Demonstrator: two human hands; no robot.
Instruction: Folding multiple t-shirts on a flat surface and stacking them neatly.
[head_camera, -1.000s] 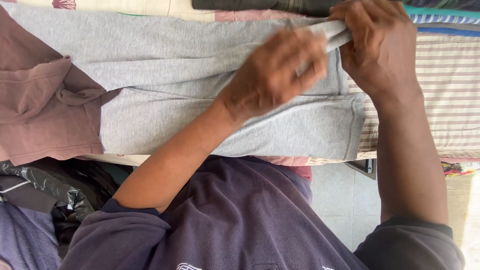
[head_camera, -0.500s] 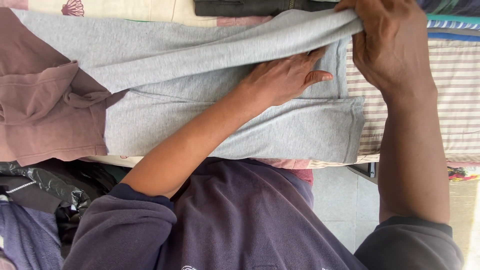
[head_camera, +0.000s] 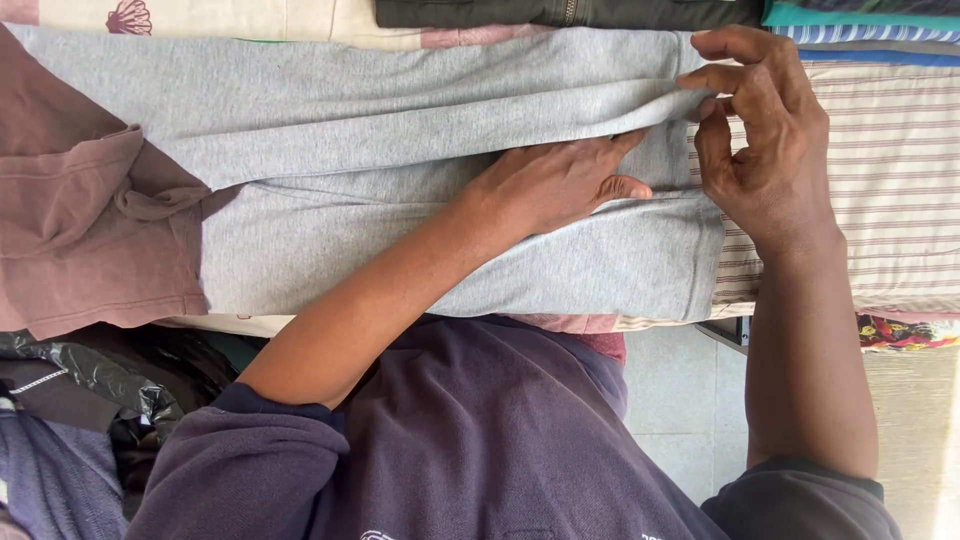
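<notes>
A light grey sweat garment (head_camera: 400, 130) lies spread on a bed, folded lengthwise, its upper layer lapping over the lower one. My left hand (head_camera: 560, 185) rests flat on the lower layer at the fold line, fingertips tucked under the upper layer's edge. My right hand (head_camera: 765, 140) pinches the end of the upper layer between thumb and fingers at the garment's right end. A brown garment (head_camera: 70, 230) lies crumpled against the grey one's left end.
A striped sheet (head_camera: 880, 180) covers the bed on the right. Dark folded clothes (head_camera: 560, 12) and striped blue ones (head_camera: 860, 25) lie along the far edge. A black plastic bag (head_camera: 90, 370) sits at lower left, tiled floor (head_camera: 680, 400) below the bed edge.
My left hand slid from on top of the grey fabric near my right hand to lie flat along the fold. My right hand brought the upper layer's end over it.
</notes>
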